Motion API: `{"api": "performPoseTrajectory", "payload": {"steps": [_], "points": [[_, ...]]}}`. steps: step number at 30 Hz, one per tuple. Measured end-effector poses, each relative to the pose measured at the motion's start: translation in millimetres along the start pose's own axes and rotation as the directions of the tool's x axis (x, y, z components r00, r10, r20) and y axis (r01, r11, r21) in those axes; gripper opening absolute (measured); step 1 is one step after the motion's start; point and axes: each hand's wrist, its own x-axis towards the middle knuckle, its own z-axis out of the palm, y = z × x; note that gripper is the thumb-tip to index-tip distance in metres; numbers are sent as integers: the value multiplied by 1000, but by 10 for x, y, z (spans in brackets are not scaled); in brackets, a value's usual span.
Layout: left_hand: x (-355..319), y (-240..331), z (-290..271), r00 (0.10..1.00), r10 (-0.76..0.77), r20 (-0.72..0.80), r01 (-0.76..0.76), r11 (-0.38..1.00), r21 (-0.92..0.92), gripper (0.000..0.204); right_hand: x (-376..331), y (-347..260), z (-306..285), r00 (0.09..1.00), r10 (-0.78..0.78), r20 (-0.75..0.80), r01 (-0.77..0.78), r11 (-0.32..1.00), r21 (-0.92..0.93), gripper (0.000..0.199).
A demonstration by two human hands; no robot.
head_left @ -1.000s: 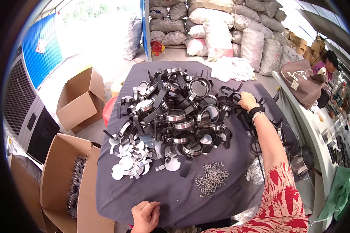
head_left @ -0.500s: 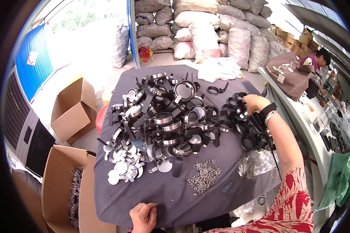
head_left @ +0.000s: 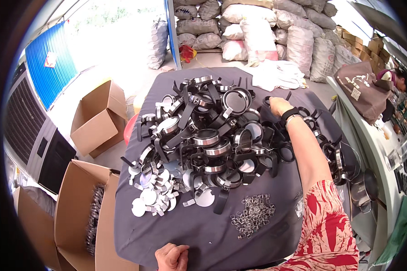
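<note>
A big heap of black-handled round parts with silver rims covers the dark grey table. My right hand reaches out over the far right side of the heap, its fingers down among black rings; whether it grips one is hidden. A black band and a bracelet sit on that wrist. My left hand rests curled on the table's near edge and holds nothing I can see. Round silver discs lie at the near left, and a small pile of metal clips at the near right.
Open cardboard boxes stand on the floor to the left, one holding dark parts. Stuffed sacks are stacked at the back. White cloth lies on the table's far edge. A person sits at a bench on the right.
My head has tipped forward, so the table sits lower and larger in view. My right hand has moved a little farther into the rings at the far right. The left hand has stayed put.
</note>
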Motion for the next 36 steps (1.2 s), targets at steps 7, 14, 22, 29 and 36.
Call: {"api": "performPoseTrajectory", "payload": {"steps": [7, 14, 22, 29, 36], "points": [[12, -32, -29, 1000, 3, 7, -2, 1000, -25, 10, 7, -100, 126, 1000, -5, 27, 9, 990, -140, 27], [31, -26, -22, 999, 35, -35, -37, 998, -59, 11, -416, -92, -69, 996, -64, 56, 76, 962, -263, 20], [-137, -236, 55, 997, 53, -53, -55, 997, -48, 10, -1100, 131, -468, 948, -317, -21, 299, 913, -277, 18], [-224, -233, 76, 995, 47, -86, -53, 996, -65, 5, -1603, 377, -627, 969, 38, -244, 231, 206, 951, 6], [-251, -285, 104, 991, 23, -129, -32, 997, -69, 5, -2804, -290, -907, 959, -237, -157, 89, -274, 957, 24]]}}
